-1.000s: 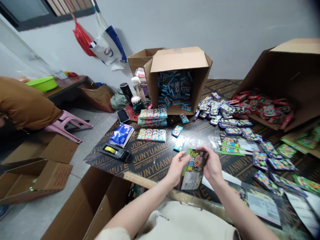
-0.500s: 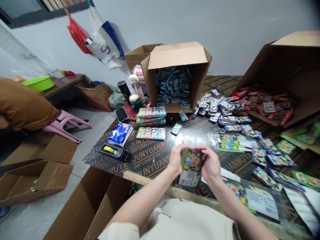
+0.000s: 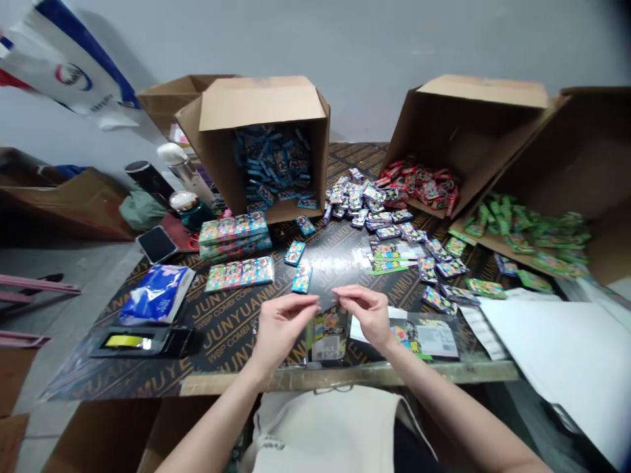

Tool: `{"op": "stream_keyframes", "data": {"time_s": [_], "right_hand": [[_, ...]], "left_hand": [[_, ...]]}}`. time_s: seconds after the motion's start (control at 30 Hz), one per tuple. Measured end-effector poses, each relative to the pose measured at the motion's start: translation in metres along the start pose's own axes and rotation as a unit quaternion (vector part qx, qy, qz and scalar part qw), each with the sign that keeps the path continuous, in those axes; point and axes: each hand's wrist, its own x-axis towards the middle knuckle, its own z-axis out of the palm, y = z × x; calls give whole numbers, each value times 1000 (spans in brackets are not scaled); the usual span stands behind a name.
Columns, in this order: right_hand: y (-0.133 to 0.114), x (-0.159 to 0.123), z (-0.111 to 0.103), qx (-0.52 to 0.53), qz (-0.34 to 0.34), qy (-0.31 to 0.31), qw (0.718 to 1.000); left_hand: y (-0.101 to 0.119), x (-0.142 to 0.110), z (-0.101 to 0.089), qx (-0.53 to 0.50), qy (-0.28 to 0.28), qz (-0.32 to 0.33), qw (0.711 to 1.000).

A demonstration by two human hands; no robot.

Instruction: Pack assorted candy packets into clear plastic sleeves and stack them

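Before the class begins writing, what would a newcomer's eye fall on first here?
Probably the three open cartons along the back of the table: blue packs fill the left carton, red packs the middle carton, green packs the right carton. Next, perhaps, the left hand and right hand, fingertips pinched at the upper end of a printed packet near the table's front edge.

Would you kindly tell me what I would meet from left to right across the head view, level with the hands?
Pink stool, tape dispenser, left hand, printed packet, right hand, second printed packet, large white sheet.
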Motion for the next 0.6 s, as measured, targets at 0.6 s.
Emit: {"op": "stream_keyframes", "data": {"time_s": [0.6], "right_hand": [[-30, 15, 1, -99, 57, -108, 988]], "left_hand": [[8, 14, -15, 102, -47, 3, 994]]}}
